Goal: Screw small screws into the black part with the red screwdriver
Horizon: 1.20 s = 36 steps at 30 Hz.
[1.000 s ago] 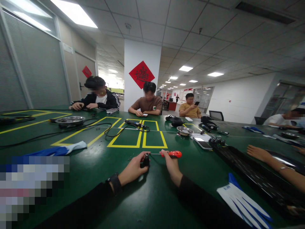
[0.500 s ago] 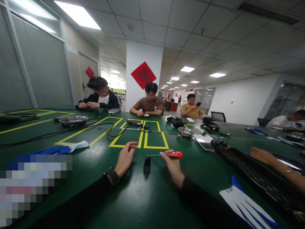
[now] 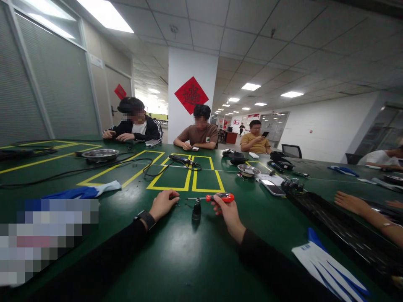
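My right hand (image 3: 229,214) is closed round the red and black handle of a screwdriver (image 3: 220,197). Its thin shaft points left, level above the table. Just below the shaft a black tapered part with a metal tip (image 3: 196,209) stands upright on the green table (image 3: 179,260), touched by neither hand. Left of it, my left hand (image 3: 163,205) is low over the tabletop with its fingers bent and pressed together. What the fingertips hold, if anything, is too small to make out. Tiny dark bits (image 3: 177,205) lie beside them.
Blue and white gloves (image 3: 324,262) lie at right, beside a long black tray (image 3: 340,230) of parts. Another person's arm (image 3: 362,207) rests beyond the tray. Farther off are a metal bowl (image 3: 248,170), a phone (image 3: 272,188), a cabled tool (image 3: 181,159) and several seated people.
My left hand has lowered and its fingers have drawn together. My right hand has raised the screwdriver slightly and shifted it left, so the shaft now passes above the black part.
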Each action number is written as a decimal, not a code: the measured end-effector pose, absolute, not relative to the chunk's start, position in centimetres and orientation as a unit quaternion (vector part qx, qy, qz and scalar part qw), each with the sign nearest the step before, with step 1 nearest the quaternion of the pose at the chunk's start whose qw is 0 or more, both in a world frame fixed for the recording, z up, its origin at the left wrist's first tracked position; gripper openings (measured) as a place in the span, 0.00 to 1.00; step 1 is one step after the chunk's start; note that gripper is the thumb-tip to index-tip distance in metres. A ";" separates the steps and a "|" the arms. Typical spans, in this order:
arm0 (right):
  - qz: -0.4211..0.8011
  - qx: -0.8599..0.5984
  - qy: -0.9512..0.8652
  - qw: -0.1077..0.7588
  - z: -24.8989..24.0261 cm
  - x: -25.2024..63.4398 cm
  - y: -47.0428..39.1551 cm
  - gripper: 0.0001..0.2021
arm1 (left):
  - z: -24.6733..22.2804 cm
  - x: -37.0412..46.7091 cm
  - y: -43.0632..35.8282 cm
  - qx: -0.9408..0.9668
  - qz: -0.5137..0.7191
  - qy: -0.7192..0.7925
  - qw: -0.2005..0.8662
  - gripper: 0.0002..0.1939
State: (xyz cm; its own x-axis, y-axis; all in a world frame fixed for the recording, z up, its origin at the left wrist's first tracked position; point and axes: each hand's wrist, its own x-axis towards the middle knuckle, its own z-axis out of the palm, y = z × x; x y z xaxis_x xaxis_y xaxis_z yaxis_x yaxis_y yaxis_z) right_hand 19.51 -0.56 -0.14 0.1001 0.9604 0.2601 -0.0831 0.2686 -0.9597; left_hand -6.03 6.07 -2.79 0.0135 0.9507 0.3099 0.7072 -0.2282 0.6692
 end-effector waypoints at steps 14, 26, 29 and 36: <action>0.428 -0.400 -0.606 0.537 0.5 19.2 -1.5 0.15 | -2.5 -5.8 5.6 0.708 0.334 0.611 0.117 0.12; 0.437 -0.392 -0.564 0.581 0.2 19.3 -1.1 0.18 | -2.2 -5.7 5.6 0.722 0.343 0.585 0.137 0.12; 0.438 -0.392 -0.554 0.589 0.1 19.3 -1.0 0.17 | -2.3 -5.7 5.6 0.720 0.345 0.586 0.140 0.11; 0.452 -0.389 -0.535 0.598 0.1 19.2 -0.9 0.18 | -1.7 -5.3 5.0 0.718 0.371 0.573 0.140 0.15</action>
State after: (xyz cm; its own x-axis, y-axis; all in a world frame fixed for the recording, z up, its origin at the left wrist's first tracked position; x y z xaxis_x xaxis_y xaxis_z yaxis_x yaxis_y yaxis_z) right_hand 19.23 -0.91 0.12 0.0185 0.9573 0.2884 -0.1233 0.2884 -0.9495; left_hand -5.31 4.96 -1.72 0.0691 0.9255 0.3723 0.7186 -0.3051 0.6249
